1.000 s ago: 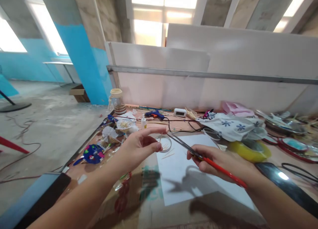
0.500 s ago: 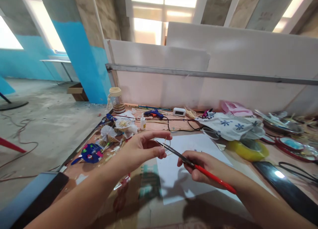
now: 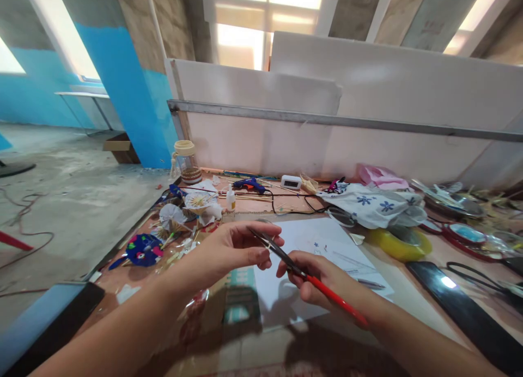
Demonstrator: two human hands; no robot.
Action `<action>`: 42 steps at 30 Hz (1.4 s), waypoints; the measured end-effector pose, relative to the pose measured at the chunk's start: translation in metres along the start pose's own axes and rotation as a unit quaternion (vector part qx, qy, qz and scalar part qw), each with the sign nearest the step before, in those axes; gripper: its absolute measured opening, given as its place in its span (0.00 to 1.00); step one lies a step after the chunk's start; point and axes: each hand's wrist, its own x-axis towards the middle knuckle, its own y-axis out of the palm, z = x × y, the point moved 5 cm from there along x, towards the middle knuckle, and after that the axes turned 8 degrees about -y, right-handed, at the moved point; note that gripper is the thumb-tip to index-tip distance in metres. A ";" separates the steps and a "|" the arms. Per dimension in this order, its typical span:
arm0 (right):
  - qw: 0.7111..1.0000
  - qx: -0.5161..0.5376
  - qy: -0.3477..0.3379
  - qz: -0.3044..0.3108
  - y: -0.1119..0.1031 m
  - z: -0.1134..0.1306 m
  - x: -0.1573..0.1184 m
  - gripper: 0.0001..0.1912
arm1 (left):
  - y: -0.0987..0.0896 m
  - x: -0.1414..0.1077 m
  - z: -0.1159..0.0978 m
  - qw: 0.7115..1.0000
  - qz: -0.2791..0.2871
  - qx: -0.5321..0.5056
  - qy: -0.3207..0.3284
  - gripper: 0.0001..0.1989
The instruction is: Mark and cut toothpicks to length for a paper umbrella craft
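My right hand (image 3: 314,279) is closed round a tool with red handles (image 3: 337,299) and dark metal jaws that point up and left. The jaws reach between the thumb and fingers of my left hand (image 3: 245,246), which are curled in a pinch. A small pale piece, too small to name, shows at the fingertips beside the jaws. Beneath both hands lies a white sheet of paper (image 3: 318,235) with pencil marks, and a pen (image 3: 371,284) rests on its right part.
Left are paper umbrellas (image 3: 174,216) and a blue patterned piece (image 3: 144,250). Behind stand a jar (image 3: 188,167), a glue bottle (image 3: 231,199) and a blue glue gun (image 3: 249,185). Right are yellow tape (image 3: 400,243), floral cloth (image 3: 371,204) and a black phone (image 3: 461,306).
The tool and my right hand have shifted left and slightly down, and the jaws sit deeper between my left fingers. The view has turned slightly, uncovering the pen.
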 end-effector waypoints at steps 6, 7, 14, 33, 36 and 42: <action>1.000 0.013 0.002 -0.002 0.000 -0.003 -0.001 0.33 | 0.002 0.001 0.001 1.000 0.008 -0.012 -0.004 0.15; 1.000 0.014 0.000 -0.002 0.000 -0.003 -0.002 0.33 | 0.002 0.001 0.001 1.000 0.009 -0.011 -0.005 0.15; 1.000 0.020 -0.002 -0.003 0.000 0.001 -0.004 0.31 | 0.004 0.002 0.002 1.000 0.021 -0.013 -0.014 0.15; 1.000 0.027 0.001 0.006 0.000 -0.001 -0.003 0.33 | 0.005 0.003 0.004 0.997 0.071 0.014 -0.013 0.15; 0.999 0.035 0.003 0.011 0.000 0.000 -0.003 0.34 | 0.006 0.002 0.004 0.997 0.082 0.014 -0.003 0.14; 0.999 0.030 -0.006 0.015 -0.003 -0.004 -0.004 0.34 | 0.005 0.002 0.005 0.997 0.073 0.008 -0.005 0.14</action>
